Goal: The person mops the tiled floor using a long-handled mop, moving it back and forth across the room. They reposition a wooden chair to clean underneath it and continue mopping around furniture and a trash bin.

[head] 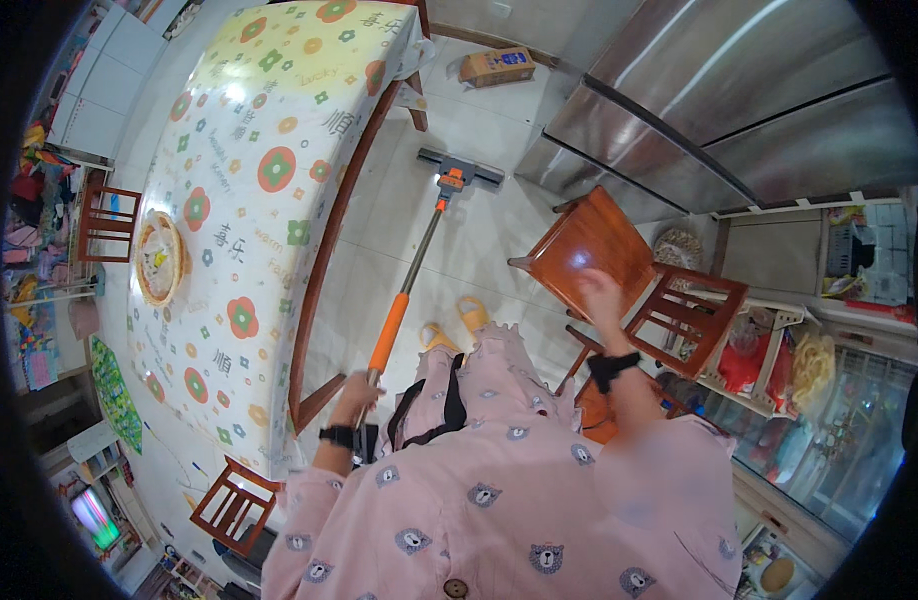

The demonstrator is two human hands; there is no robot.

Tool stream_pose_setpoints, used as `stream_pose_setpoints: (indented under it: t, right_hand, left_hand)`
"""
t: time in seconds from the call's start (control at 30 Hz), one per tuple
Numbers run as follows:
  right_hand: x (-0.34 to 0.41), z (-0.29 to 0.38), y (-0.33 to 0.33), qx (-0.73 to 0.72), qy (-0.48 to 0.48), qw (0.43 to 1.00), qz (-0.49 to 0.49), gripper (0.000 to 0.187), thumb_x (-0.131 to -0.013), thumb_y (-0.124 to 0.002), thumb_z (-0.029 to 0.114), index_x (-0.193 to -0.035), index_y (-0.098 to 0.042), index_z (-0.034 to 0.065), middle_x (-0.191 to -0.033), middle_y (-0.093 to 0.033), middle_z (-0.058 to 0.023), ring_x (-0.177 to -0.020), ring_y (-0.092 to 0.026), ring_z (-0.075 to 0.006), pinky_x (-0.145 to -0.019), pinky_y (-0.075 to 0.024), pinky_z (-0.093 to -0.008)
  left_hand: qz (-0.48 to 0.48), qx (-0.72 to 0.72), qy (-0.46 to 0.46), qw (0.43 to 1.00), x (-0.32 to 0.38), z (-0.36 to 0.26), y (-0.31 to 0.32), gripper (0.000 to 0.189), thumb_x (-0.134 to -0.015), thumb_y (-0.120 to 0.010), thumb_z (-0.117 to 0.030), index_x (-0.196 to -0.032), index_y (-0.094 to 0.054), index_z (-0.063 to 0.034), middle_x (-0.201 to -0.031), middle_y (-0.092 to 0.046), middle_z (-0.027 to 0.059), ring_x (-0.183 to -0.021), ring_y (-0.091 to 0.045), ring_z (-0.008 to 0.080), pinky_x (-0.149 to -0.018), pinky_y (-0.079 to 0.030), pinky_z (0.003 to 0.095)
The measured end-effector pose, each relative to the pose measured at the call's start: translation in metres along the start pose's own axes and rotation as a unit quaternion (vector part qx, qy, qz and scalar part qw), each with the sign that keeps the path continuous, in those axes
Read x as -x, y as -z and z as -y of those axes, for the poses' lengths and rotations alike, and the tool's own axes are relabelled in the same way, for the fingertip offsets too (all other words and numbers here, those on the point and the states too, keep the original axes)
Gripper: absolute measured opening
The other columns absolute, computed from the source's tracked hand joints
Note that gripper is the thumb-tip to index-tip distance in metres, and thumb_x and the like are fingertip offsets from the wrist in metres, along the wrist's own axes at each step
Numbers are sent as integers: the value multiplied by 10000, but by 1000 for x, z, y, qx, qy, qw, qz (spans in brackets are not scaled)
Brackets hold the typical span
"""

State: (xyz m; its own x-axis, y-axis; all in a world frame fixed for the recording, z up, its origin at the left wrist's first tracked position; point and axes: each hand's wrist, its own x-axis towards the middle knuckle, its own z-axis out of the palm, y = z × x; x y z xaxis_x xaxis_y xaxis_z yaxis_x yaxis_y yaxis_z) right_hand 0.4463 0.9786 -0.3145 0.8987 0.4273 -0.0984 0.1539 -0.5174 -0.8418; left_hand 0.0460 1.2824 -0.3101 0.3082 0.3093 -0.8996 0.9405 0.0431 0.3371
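Note:
My left hand (360, 396) is closed around the metal pole of a flat floor mop (390, 330), just below its orange grip sleeve. The pole runs up and away to a grey and orange mop head (459, 171) lying flat on the tiled floor. My right hand (603, 292) is over the seat of a brown wooden chair (601, 232), blurred; whether it touches the seat and how its fingers are set cannot be made out. Both wrists carry black bands. Yellow slippers (472, 315) are on my feet, between the table and the chair.
A long table (264, 202) with a flowered cover stands at the left, a wicker basket (180, 259) on it. A stainless steel refrigerator (654, 112) is at the upper right. A cardboard box (498, 67) lies by the wall. Another wooden chair (601, 420) is close at my right.

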Motion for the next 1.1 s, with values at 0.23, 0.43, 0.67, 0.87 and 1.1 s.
stream_pose_setpoints:
  t: [0.23, 0.43, 0.67, 0.87, 1.1]
  right_hand:
    - [63, 26, -282, -1, -108, 935, 337, 286, -707, -609, 268, -767, -591, -11, -694, -598, -95, -663, -571, -194, -592, -452, -332]
    - [107, 39, -404, -299, -568, 727, 243, 333, -761, -618, 308, -812, -514, -4, -659, -540, -99, -584, -557, -223, -527, -477, -371]
    - [103, 17, -409, -236, -549, 767, 233, 141, -750, -550, 70, -823, -451, 2, -596, -473, -76, -478, -510, -197, -443, -477, -334]
    - [-17, -9, -403, -107, -480, 851, 183, 189, -685, -599, 129, -710, -515, -39, -644, -576, -135, -564, -586, -238, -529, -494, -359]
    - [-234, -29, -398, -105, -338, 925, 136, 234, -735, -602, 190, -739, -523, -30, -606, -561, -116, -541, -577, -236, -499, -481, -363]
  left_hand:
    - [-91, 30, -36, 995, 149, 121, 25, 227, -682, -691, -164, -773, -577, 11, -565, -567, 80, -452, -553, 130, -421, -437, 285]
    - [-46, -102, 163, 980, 210, 215, -17, 324, -682, -622, -298, -912, -549, -82, -710, -595, 151, -700, -592, 282, -606, -458, 394]
    - [36, -192, 294, 936, 183, 264, -82, 331, -718, -508, -406, -999, -513, -231, -880, -606, 175, -866, -579, 372, -710, -457, 479]
    - [-51, -130, 139, 980, 108, 126, -62, 287, -675, -586, -354, -813, -565, -102, -672, -595, 182, -682, -588, 372, -605, -463, 457]
    - [-140, -90, 12, 986, -17, -124, 1, 223, -667, -590, -205, -702, -565, 14, -627, -564, 217, -662, -564, 404, -576, -450, 440]
